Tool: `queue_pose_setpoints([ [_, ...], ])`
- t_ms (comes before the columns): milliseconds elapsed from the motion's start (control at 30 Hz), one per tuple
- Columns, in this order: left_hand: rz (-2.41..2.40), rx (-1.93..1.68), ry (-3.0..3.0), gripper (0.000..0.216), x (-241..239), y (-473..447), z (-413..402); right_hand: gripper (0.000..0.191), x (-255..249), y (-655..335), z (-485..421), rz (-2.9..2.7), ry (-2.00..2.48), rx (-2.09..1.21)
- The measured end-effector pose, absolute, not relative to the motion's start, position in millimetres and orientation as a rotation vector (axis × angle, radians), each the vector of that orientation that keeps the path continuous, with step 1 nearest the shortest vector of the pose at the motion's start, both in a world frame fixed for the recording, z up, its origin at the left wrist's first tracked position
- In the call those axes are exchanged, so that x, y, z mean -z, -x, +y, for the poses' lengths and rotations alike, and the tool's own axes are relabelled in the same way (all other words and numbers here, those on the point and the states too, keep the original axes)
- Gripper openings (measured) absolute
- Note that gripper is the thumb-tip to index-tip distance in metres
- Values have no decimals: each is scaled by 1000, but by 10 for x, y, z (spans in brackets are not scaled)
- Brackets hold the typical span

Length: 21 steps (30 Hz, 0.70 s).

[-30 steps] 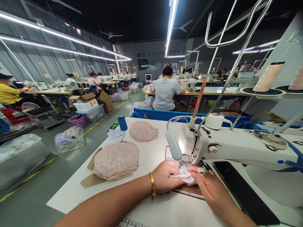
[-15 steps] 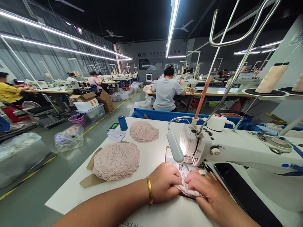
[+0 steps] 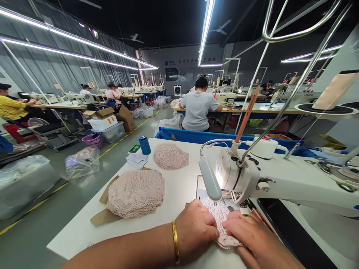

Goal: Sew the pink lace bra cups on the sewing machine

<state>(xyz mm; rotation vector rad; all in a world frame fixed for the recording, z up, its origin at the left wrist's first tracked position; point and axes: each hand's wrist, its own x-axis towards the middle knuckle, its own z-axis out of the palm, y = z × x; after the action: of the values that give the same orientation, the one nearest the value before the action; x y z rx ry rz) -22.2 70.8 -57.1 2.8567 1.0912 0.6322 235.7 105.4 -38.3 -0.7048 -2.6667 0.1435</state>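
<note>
A pale pink lace piece (image 3: 217, 210) lies under the needle area of the white sewing machine (image 3: 230, 168), lit by its lamp. My left hand (image 3: 196, 224), with a gold bracelet at the wrist, is closed on the lace's left edge. My right hand (image 3: 249, 231) is on the other side, its fingers pressed together on the lace and the thumb low near the scalloped edge. To the left on the white table lies a thick stack of lace pieces (image 3: 136, 192) on brown card. A smaller lace stack (image 3: 171, 156) sits farther back.
A blue thread spool (image 3: 145, 145) and white paper pieces (image 3: 137, 160) are at the table's far left. Right of my right hand lies a long black tray-like object (image 3: 291, 231). A seated person (image 3: 199, 106) in grey works ahead. A thread stand rises at right.
The lace, bunched up between my hands before, now lies flatter and more spread out. Both hands have shifted slightly toward me. The view has moved a little.
</note>
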Motion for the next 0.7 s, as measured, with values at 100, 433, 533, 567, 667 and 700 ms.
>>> queue_pose_setpoints([
  [100,1123,-634,-2826,6,563,218,723,17,391,-2348,1078,-2652,694,-65],
  [433,1181,-618,-2796,9,607,228,908,38,644,-2352,1196,-2541,880,-156],
  [533,1232,-557,-2774,6,581,237,951,39,650,-2338,1214,-2527,870,-121],
  [567,1241,-554,-2758,5,567,237,963,39,647,-2330,1216,-2513,859,-90],
  [667,1237,-598,-2653,6,521,230,999,38,647,-2288,1208,-2460,795,2],
  [700,1240,-625,-2592,7,508,225,1012,36,652,-2268,1201,-2443,786,16],
])
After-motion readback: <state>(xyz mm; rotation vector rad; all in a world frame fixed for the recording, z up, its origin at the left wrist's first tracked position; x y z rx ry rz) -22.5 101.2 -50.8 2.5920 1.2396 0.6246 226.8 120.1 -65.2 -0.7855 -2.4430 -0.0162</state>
